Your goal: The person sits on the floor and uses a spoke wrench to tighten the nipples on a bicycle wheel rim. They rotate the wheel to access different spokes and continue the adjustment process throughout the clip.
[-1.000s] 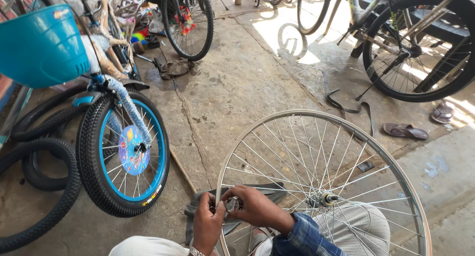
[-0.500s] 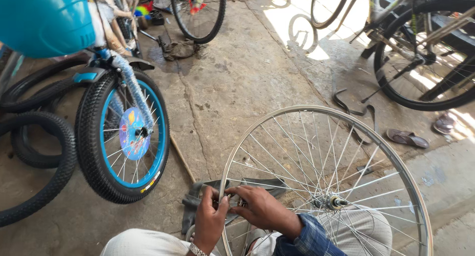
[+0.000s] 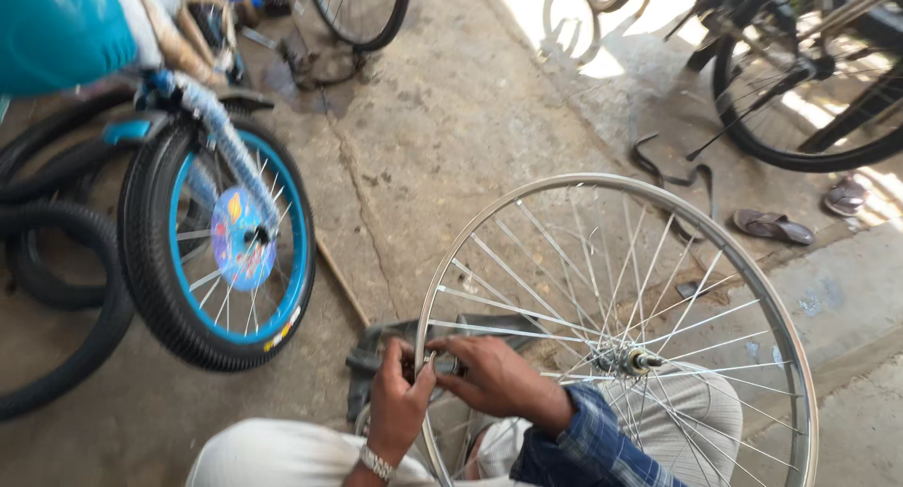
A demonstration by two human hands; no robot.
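Note:
A bare silver bicycle wheel rim [image 3: 752, 271] with many thin spokes and a metal hub [image 3: 628, 360] stands upright across my lap. My left hand [image 3: 397, 402], with a metal bracelet at the wrist, pinches the rim's left edge from outside. From inside the wheel, my right hand [image 3: 494, 374] grips the same spot among the spokes, and its sleeve is blue plaid. The fingers of both hands meet at the rim around a small part that I cannot make out.
A small bicycle's blue-rimmed front wheel [image 3: 221, 247] stands close on the left, with loose black tyres [image 3: 56, 289] beside it. A dark rubber tube [image 3: 376, 355] lies under the rim. More bicycle wheels [image 3: 809, 92] and sandals [image 3: 773, 226] are at the right on cracked concrete.
The view has tipped down and moved closer, so the floor and wheels have slid up the frame. Both hands stay together at the same place on the rim.

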